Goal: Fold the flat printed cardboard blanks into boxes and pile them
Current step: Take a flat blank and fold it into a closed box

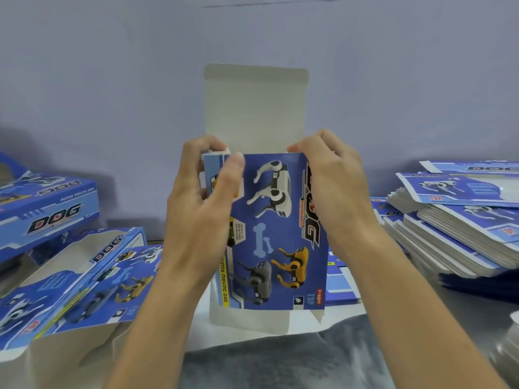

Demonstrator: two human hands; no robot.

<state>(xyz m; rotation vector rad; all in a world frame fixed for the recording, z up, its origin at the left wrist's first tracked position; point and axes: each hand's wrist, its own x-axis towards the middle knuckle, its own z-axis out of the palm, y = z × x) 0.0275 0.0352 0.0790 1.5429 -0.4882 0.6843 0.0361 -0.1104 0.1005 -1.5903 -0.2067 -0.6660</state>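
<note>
Left hand [200,203] at centre frame, thumb laid over the printed front and fingers curled round the upper left corner, gripping a blue cardboard box [273,234] held upright. Right hand [330,186] opposite, fingers curled over the upper right edge, fingertips pinching at the top rim beside the open mouth. Printed on the box front: white, grey and yellow robot dogs, a pale blue bone, and the word DOG running sideways down the right edge. Rising above both hands, the unprinted white top flap [255,105], standing open against the pale wall [112,80] at upper centre. Below the printed panel, white bottom flaps [250,321] hanging loose near lower centre. Both forearms reaching up from the bottom edge of the frame. At lower left, folded boxes [92,279] of the same print lying tilted on their sides, one with its white interior showing. At far left, another closed box [47,209] stacked higher, DOG lettering facing the camera. At right, a thick, slightly fanned stack of flat blanks [460,234], printed side up, with a second, thinner spread of blanks [344,282] just behind the right forearm. Grey fabric [280,360] along the bottom centre, between the arms.
</note>
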